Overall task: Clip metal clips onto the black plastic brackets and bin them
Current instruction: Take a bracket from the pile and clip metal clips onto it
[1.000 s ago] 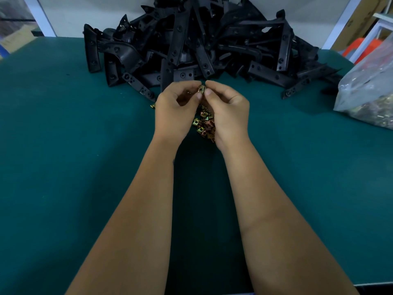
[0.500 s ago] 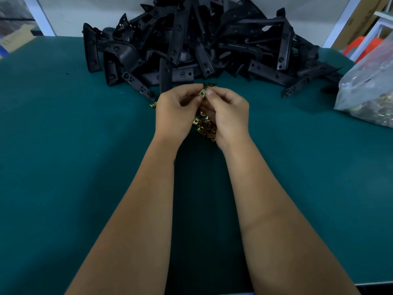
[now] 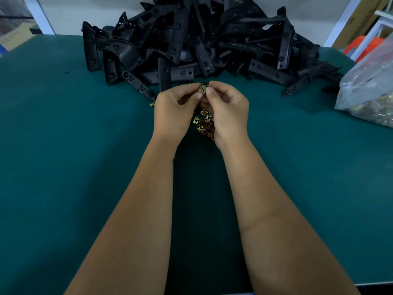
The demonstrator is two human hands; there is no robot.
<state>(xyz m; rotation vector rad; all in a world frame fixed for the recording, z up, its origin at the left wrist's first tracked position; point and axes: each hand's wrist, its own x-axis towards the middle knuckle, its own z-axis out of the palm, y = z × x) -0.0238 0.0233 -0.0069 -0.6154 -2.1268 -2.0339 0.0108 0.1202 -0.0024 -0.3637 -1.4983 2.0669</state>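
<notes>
One brass-coloured clip (image 3: 202,89) was pinched between the left hand (image 3: 173,112) and right hand (image 3: 228,112), just before the bracket pile (image 3: 197,43). More clips (image 3: 204,124) were half hidden under the right palm; the bag (image 3: 370,86) was cropped at the right edge.

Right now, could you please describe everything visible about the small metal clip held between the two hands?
The small brass-coloured metal clip is a squarish, shiny piece with a dark hole near its centre. It is held above the green table, pinched between the fingertips of the left hand and the right hand, its flat face tilted toward the camera. No bracket touches it.
</notes>
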